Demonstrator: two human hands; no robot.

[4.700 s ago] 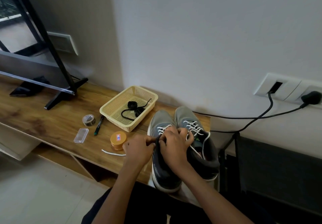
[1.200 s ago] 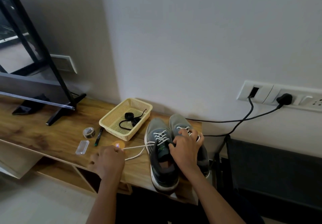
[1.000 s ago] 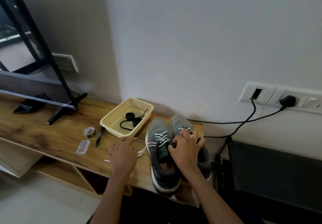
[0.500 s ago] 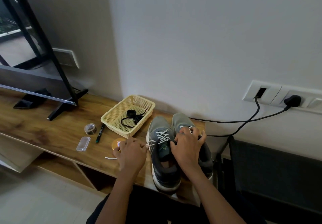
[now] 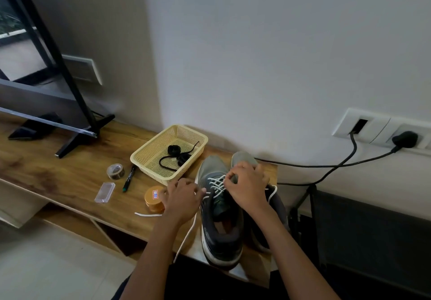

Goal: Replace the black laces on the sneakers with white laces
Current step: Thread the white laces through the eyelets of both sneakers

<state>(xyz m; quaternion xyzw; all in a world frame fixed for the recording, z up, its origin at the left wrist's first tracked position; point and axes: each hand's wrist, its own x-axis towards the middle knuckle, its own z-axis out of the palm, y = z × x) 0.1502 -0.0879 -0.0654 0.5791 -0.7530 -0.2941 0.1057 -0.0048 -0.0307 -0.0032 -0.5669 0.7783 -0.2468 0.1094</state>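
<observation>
The left hand (image 5: 184,197) is curled round a strand of the white lace (image 5: 215,184) at the left side of the left sneaker (image 5: 220,227). The right hand (image 5: 247,183) is just beside it and pinches the same lace between thumb and forefinger over the upper crossings. The hands are close together but do not touch.

Below the left hand, the free strand of the lace runs down past the front edge of the wooden console (image 5: 58,176). A second white strand end (image 5: 148,215) lies flat near the front edge, left of the left wrist.

Both sneakers stand side by side at the right end of the console, toes toward the wall and heels at the front edge. The right sneaker (image 5: 276,215) is partly covered by the right hand; a white loop shows at its collar.

An orange round tin (image 5: 152,198) stands just left of the left hand. Behind it is a yellow basket (image 5: 149,157) holding the black laces (image 5: 175,156). Left of the basket lie a pen (image 5: 128,177), a tape roll (image 5: 115,171) and a clear plastic case (image 5: 105,192). A black stand foot (image 5: 77,136) rests toward the rear left. Two black cables (image 5: 326,166) run from the wall sockets (image 5: 377,127).
</observation>
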